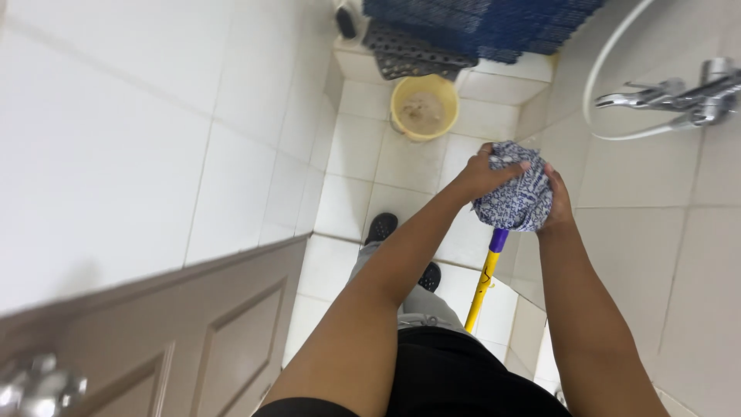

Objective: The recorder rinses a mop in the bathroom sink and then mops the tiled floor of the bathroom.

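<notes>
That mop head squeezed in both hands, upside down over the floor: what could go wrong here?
1. Water wrung from the mop head by the left hand and right hand may miss the yellow bucket, which stands apart, and wet the tiled floor, so it may get slippery.
2. The yellow handle could knock the open door.

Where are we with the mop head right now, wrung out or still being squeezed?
Done: the mop is up off the floor, head upward, yellow handle pointing down. In hand: the left hand and right hand both clasp the bunched blue-and-white head. Left: the yellow bucket sits apart by the far wall; whether the mop is wrung dry cannot be told.
</notes>
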